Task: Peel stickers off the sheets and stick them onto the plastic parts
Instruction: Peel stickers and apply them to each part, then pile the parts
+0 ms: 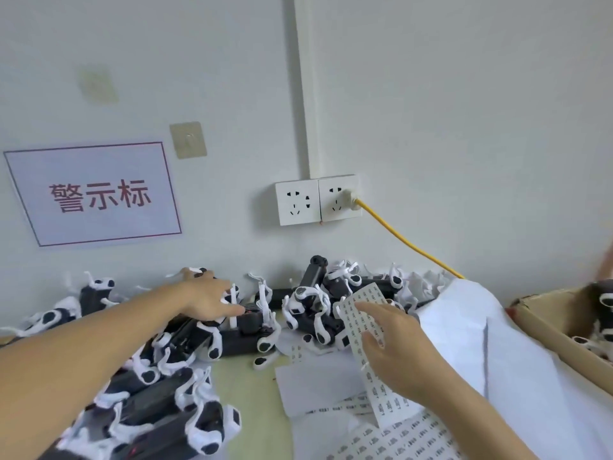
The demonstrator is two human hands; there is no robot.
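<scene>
We reach our left hand (212, 302) out over the heap of black-and-white plastic parts (172, 370) against the wall, fingers spread and loose, resting on the pieces and gripping nothing. Our right hand (394, 353) pinches a long sticker sheet (361, 323), thumb on its printed face. More sheets (391, 439) lie on the table below. At the right, a cardboard box (547, 330) holds more parts (602, 310).
</scene>
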